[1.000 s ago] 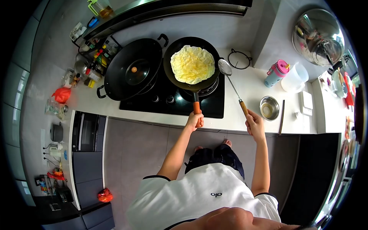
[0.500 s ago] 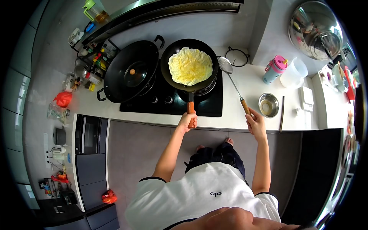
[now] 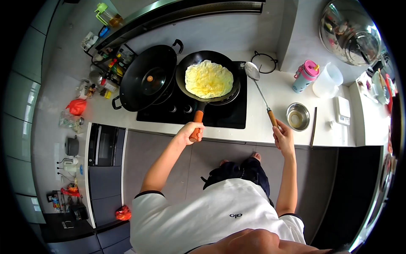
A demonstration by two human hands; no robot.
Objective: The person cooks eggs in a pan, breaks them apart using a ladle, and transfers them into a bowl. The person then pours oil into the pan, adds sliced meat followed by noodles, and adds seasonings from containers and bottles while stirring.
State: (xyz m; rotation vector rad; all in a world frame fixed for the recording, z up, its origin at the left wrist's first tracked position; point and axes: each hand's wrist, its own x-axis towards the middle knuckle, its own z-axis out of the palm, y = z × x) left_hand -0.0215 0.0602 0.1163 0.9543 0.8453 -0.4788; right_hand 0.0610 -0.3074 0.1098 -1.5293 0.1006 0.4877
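Note:
My left hand is closed around the orange handle of a black frying pan. A round, yellow and white egg sheet lies flat in this pan, over the right side of the black stove. My right hand grips the wooden handle of a metal ladle, whose bowl is right of the pan over the white counter. On the stove's left side sits a large black wok with a small brownish round thing inside.
Right of the ladle are a metal bowl, a dark stick, a pink-lidded cup, a clear plastic jug and a white scale. Bottles and jars stand left of the wok, near a red bag.
The pan has tilted and turned, its handle swinging left and my left hand moving left with it. The egg sheet has shifted slightly within the pan. My right hand still holds the ladle.

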